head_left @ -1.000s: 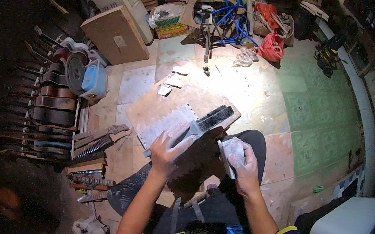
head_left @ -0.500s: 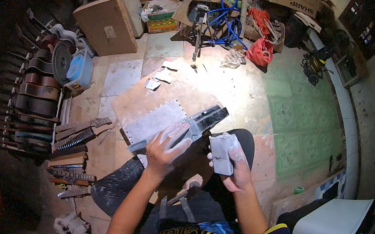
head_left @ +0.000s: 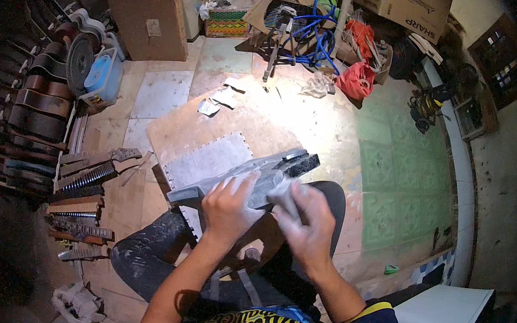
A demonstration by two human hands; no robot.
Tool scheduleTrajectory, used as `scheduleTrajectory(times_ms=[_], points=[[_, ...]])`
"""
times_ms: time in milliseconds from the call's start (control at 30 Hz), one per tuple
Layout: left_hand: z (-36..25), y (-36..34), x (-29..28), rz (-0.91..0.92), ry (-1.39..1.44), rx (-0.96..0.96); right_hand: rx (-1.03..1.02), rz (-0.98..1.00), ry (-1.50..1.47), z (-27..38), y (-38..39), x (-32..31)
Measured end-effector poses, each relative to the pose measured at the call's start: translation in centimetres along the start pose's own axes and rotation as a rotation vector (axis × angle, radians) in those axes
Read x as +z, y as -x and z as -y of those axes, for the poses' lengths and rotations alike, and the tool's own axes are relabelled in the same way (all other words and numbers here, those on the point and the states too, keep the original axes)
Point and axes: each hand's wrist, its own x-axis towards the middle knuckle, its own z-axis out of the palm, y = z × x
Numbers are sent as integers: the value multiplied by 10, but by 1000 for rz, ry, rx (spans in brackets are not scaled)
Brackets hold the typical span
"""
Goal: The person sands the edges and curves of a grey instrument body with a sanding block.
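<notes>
My left hand (head_left: 227, 204) is closed over the middle of a long, grey, dust-covered piece (head_left: 203, 190) with a pointed near-left end and a dark, blocky far-right end. Its exact kind I cannot make out. The piece lies slantwise above my lap. My right hand (head_left: 309, 229) grips a folded grey sheet of sandpaper (head_left: 281, 193), blurred by motion, against the right side of the piece near its dark end. Pale dust coats the fingers of both hands. Under the piece lies a pale mat with a toothed edge (head_left: 203, 162), on a brown board (head_left: 175, 127).
Guitar necks (head_left: 84, 188) lie on the floor at left, beside a rack of guitar bodies (head_left: 41, 93). Torn paper scraps (head_left: 222, 97) rest on the board's far part. Further back are a blue hose (head_left: 319, 36), a red bag (head_left: 353, 81) and cardboard boxes (head_left: 147, 19). A white plastic chair (head_left: 445, 320) stands at lower right.
My right hand has moved left with the sandpaper, from beside the grey piece to against it. My left hand keeps its hold. The whole view has shifted slightly.
</notes>
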Motion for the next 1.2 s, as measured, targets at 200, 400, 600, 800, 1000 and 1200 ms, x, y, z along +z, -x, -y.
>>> scheduleTrajectory(times_ms=[200, 400, 600, 800, 1000, 1200], points=[[-2, -5, 0, -65, 37, -24, 362, 10, -142, 3, -22, -3], [-8, -4, 1, -84, 12, -34, 338, -24, -176, -4, -31, 3], [-9, -4, 5, -144, 59, -20, -103, 39, 184, 7, -23, -3], [-5, -1, 5, -109, 17, -36, -229, 160, 354, 32, -17, -8], [-4, 1, 6, -102, 43, -51, -240, 173, 409, 38, -18, -7], [-5, -4, 5, -125, 82, -59, 132, 26, 123, 20, -30, 0]])
